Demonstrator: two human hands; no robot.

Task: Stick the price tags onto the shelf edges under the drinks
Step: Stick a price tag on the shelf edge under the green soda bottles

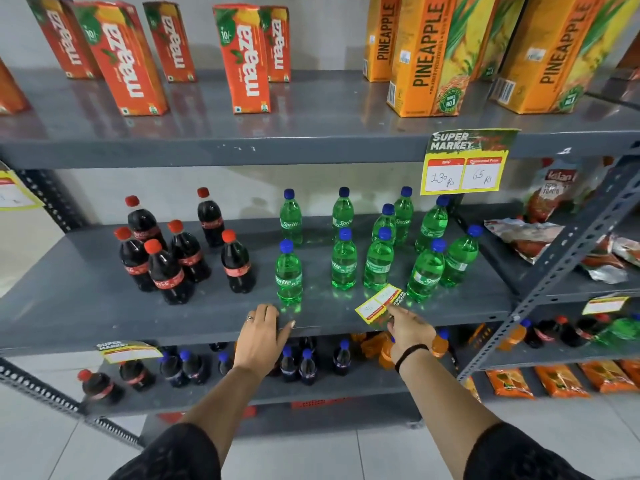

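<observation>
My right hand (pixel 410 329) holds a yellow price tag (pixel 379 303) flat over the front of the middle shelf, just in front of the green Sprite bottles (pixel 379 261). Its printed side faces up and it lies upside down. My left hand (pixel 265 336) rests on the middle shelf's front edge (pixel 173 336), fingers curled over the lip below one Sprite bottle (pixel 289 275). Cola bottles (pixel 166 268) stand to the left on the same shelf. A large tag (pixel 465 164) hangs from the top shelf edge under the pineapple cartons (pixel 433 57).
Red Maaza cartons (pixel 242 60) stand on the top shelf. Another tag (pixel 126 351) hangs on the lower shelf edge above dark and orange bottles. A neighbouring rack at right holds sauce pouches (pixel 554 188), its own tag (pixel 604 304) and snack packs. Tiled floor lies below.
</observation>
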